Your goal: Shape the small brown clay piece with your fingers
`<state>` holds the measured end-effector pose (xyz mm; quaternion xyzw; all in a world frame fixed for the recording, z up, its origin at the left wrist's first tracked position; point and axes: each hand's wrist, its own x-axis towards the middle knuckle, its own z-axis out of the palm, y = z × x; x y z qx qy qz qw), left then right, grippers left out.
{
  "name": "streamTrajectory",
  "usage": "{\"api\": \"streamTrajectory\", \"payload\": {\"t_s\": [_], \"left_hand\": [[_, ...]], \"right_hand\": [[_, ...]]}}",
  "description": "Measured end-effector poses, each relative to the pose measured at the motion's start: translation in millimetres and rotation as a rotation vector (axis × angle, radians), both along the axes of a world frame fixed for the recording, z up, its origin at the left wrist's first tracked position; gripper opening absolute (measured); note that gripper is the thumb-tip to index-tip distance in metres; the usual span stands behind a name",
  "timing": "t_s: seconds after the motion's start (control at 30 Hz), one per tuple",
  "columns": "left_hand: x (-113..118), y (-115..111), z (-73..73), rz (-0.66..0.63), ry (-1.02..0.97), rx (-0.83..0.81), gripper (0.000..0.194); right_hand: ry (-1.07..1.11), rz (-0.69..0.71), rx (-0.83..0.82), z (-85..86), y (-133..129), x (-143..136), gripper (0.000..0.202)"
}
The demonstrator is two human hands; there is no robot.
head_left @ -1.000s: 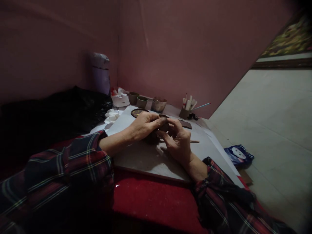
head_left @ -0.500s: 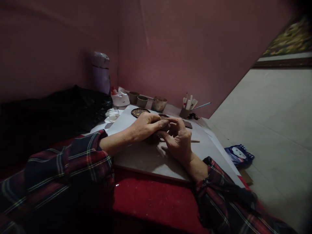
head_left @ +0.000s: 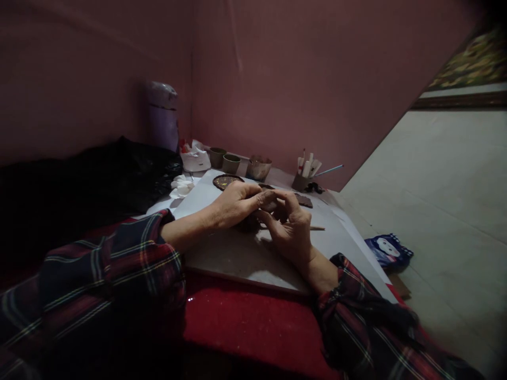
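My left hand [head_left: 241,203] and my right hand [head_left: 291,227] meet over the white board [head_left: 237,261], both closed around a piece of brown clay [head_left: 280,212]. Most of the clay is hidden by my fingers, so its full shape cannot be made out. The left thumb presses along its top, while the right thumb and fingers pinch it from the side. A darker brown lump [head_left: 249,224] shows below my left hand. Beyond the right hand a thin wooden stick [head_left: 317,228] lies on the board.
Behind my hands lie a round dark plate with yellow specks [head_left: 226,181] and a flat brown slab [head_left: 304,201]. Two cups [head_left: 232,164], a clay-smeared bowl [head_left: 259,169] and a tool holder [head_left: 301,182] line the back. Left are crumpled tissue [head_left: 181,187] and a black plastic bag [head_left: 130,174].
Both hands stay in nearly the same place around the clay. The right thumb and fingers have shifted slightly.
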<state>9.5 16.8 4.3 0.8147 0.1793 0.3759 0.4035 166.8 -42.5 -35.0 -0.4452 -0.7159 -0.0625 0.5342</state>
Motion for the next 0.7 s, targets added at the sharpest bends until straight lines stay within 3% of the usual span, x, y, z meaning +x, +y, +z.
{"api": "streamTrajectory", "payload": {"t_s": [0.37,0.7], "left_hand": [[2.1,1.2,-0.1,-0.038,-0.021,-0.023,0.032],[2.2,-0.5,2.5,-0.021,-0.031,0.005,0.026]], "right_hand": [[-0.007,0.037,-0.022,-1.4,-0.2,1.6,0.042],[0.013,0.025,0.002,-2.7,-0.5,2.1,0.034]]}}
